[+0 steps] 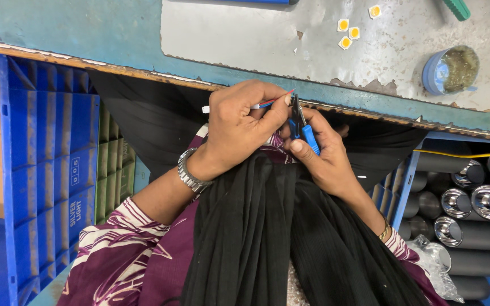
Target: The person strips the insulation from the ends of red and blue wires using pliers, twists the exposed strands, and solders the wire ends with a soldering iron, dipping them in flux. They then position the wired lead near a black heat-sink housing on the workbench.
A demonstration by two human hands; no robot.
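My left hand [239, 127] pinches a thin bundle of red, blue and white wires [272, 102] with a small white connector [206, 109] at its left end. My right hand [325, 156] grips small blue-handled pliers [300, 123], whose dark jaws meet the wire tips just below the workbench's edge. Both hands sit close together above my lap, over a black pleated cloth [279, 238]. A metal watch [190, 174] is on my left wrist.
A worn teal workbench [86, 34] with a grey metal sheet [245, 34] holds three small yellow square chips [347, 33], a fourth [375, 11], and a round blue tin [451, 70]. A blue crate [46, 170] stands left; dark metal cylinders [472, 226] fill a bin right.
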